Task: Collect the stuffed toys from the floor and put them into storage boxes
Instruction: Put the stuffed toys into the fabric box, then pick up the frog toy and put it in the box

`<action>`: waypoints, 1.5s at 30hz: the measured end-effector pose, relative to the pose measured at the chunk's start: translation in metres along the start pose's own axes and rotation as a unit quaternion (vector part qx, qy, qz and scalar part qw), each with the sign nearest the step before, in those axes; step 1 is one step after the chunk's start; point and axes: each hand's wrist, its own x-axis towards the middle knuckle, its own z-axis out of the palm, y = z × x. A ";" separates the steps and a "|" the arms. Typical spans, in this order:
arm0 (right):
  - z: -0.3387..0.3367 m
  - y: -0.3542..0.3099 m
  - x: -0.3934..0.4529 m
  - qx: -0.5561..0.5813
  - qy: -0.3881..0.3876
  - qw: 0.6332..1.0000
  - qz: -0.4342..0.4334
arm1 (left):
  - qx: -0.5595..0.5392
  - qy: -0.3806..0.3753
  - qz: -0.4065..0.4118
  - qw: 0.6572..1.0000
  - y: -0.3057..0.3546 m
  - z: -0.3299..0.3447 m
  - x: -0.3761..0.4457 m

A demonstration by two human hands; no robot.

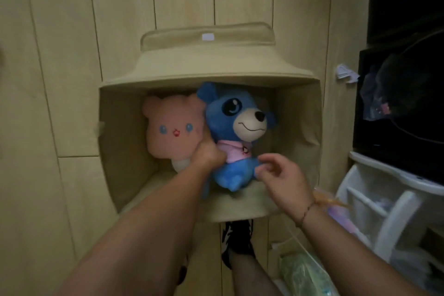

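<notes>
Left hand [208, 154] grasps blue bear [236, 132] in box [310, 113], right hand [280, 172] released at four o'clock: seat it beside pink toy [173, 127], then release.

The storage box [298, 113] sits mid-frame on the floor [60, 55], lid flap [206, 55] behind it. Inside, the bear plush [173, 127] lies left, touching the dog plush [240, 122] on its right. Drawers [374, 199] stand at lower right.

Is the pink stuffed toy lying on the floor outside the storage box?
No, the pink stuffed toy sits inside the beige storage box, pressed against the blue stuffed toy to its right.
</notes>
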 end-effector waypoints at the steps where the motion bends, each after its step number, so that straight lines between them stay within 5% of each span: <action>1: -0.003 0.002 0.007 -0.024 0.053 0.998 0.006 | -0.009 -0.019 0.026 0.999 -0.007 -0.011 -0.002; 4: 0.006 -0.001 0.017 -0.145 0.033 0.989 0.018 | -0.063 -0.099 0.099 0.988 -0.012 -0.035 -0.016; 7: 0.021 -0.001 0.024 -0.101 0.061 0.993 0.003 | -0.076 -0.114 0.138 0.981 -0.002 -0.026 -0.012; 10: 0.027 0.007 0.050 -0.139 0.087 0.986 -0.020 | 0.087 -0.003 0.139 0.986 0.004 -0.004 0.000; 12: 0.035 0.014 0.072 -0.193 0.081 0.978 -0.028 | 0.249 0.076 0.107 0.960 0.002 0.006 0.001; 19: 0.068 0.046 0.110 -0.196 0.067 0.978 -0.002 | 0.416 -0.001 0.151 0.897 -0.031 0.032 -0.018; 23: 0.043 0.020 0.062 -0.252 0.045 0.966 -0.018 | 0.377 -0.019 0.146 0.915 -0.024 -0.003 -0.069; 31: -0.022 -0.213 -0.205 -0.256 -0.030 0.947 -0.191 | 0.084 0.145 0.103 0.980 0.057 -0.236 -0.358; 38: 0.014 -0.445 -0.427 -0.278 -0.078 0.880 -0.377 | 0.019 0.320 0.147 0.936 0.060 -0.423 -0.592; 45: 0.116 -0.556 -0.507 -0.280 -0.077 0.856 -0.428 | -0.030 0.433 0.155 0.888 -0.018 -0.551 -0.671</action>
